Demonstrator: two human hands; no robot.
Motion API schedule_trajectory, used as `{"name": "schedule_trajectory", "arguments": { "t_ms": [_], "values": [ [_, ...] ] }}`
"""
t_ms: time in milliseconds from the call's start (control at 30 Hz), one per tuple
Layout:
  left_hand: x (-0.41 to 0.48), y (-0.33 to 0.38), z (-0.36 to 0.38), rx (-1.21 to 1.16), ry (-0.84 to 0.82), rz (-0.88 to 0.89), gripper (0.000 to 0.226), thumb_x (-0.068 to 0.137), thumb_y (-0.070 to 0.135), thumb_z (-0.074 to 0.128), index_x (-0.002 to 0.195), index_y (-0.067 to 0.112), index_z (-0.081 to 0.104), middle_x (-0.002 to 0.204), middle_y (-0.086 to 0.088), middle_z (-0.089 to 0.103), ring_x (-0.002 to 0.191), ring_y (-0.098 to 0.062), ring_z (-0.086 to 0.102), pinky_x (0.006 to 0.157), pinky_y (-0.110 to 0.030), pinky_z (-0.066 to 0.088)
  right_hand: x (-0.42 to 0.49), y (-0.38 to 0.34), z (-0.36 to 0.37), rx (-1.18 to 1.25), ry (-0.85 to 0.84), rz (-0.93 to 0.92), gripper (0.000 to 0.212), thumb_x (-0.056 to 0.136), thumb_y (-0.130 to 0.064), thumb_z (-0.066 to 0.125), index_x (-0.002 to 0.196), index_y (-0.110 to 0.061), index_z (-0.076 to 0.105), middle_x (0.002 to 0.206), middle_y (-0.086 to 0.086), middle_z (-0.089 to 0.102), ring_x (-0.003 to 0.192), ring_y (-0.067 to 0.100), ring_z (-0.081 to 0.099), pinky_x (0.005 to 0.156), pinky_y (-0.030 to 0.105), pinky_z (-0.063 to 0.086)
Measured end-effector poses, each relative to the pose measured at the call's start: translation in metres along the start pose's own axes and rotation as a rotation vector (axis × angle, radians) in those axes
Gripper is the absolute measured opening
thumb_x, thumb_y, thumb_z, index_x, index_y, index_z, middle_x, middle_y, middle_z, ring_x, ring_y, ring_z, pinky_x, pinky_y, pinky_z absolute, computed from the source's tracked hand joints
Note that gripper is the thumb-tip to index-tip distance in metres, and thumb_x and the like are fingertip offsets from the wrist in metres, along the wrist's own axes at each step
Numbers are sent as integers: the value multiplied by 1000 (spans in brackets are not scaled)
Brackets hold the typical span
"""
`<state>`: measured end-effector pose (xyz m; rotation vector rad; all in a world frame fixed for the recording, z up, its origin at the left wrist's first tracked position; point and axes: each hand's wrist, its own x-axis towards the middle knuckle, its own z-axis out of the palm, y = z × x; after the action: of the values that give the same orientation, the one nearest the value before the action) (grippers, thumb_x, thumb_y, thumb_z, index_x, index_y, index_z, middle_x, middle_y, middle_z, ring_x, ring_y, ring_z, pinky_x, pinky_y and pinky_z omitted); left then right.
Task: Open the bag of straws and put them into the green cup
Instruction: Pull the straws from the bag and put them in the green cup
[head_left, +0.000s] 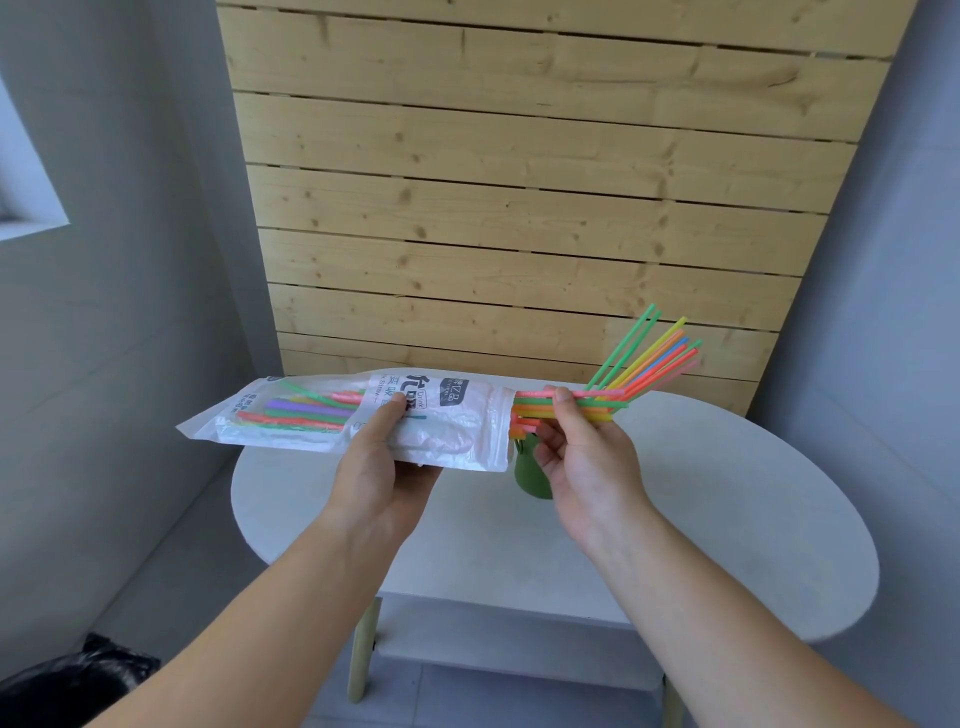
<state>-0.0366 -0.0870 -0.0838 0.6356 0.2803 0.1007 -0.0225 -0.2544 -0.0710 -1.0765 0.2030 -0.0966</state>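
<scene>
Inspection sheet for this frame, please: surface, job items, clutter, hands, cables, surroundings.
Surface: round white table, bare apart from the cup.
Job's things: bag of straws open at its right end; straws partly drawn out; green cup on the table, mostly hidden.
Clutter: nothing seen.
Hands: left hand holds the bag; right hand grips the straw bundle.
Cables: nothing seen.
Surroundings: wooden plank panel, grey walls, black bag on the floor.
</scene>
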Motion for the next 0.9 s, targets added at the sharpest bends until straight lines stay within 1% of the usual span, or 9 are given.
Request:
{"name": "schedule_trajectory", "arguments": {
  "t_ms": [67,200,300,400,567,700,767,833,900],
  "values": [
    [-1,0,0,-21,13,-16,11,98,11,65,105,9,73,102,-7,82,89,-22,80,73,-37,66,1,-3,-2,-32,9,-78,15,97,-23,66,88,-13,74,75,2,70,68,14,63,68,28,52],
    [1,4,-2,-48,35,-17,11,99,11,64,106,9,72,98,-7,82,85,-22,81,67,-36,65,7,-17,-9,-95,32,-216,19,98,-24,65,87,-11,73,65,-3,71,63,11,68,67,29,58],
    [6,10,-6,-74,69,-1,11,98,11,65,107,9,72,101,-7,82,84,-22,81,65,-36,65,14,-34,-20,-161,47,-320,23,100,-24,61,82,-13,71,63,-4,72,60,12,69,73,35,60],
    [11,11,-11,-74,100,8,11,98,11,66,108,10,71,93,-6,83,80,-20,81,63,-35,65,22,-50,-32,-186,83,-382,25,101,-23,59,79,-15,70,62,-3,71,59,13,68,70,34,59],
    [16,7,-15,-41,109,23,12,98,12,66,109,11,70,93,-4,83,81,-19,81,65,-35,66,32,-74,-55,-315,248,-463,25,98,-27,59,76,-17,67,51,-7,66,48,8,65,65,34,57],
    [19,5,-15,-17,92,38,14,98,12,66,111,12,69,90,-3,83,82,-19,81,65,-35,65,34,-89,-68,-370,342,-534,23,93,-28,57,74,-20,65,48,-10,66,46,6,65,62,34,57],
    [19,3,-15,-8,81,40,15,98,12,65,112,12,69,90,-3,83,82,-19,80,67,-35,66,34,-90,-73,-416,379,-573,23,92,-31,57,73,-21,64,48,-12,65,45,5,65,64,36,60],
    [20,1,-14,0,81,40,17,98,12,66,114,12,69,91,-2,83,85,-18,80,71,-35,66,33,-89,-75,-491,394,-607,25,92,-33,55,72,-21,64,48,-9,66,46,7,66,66,38,61],
    [20,0,-14,7,76,39,16,98,12,66,113,13,69,91,-2,83,85,-18,80,71,-35,66,33,-87,-74,-566,396,-637,29,91,-35,54,73,-14,65,52,-4,66,50,10,69,68,44,62]
  ]
}}
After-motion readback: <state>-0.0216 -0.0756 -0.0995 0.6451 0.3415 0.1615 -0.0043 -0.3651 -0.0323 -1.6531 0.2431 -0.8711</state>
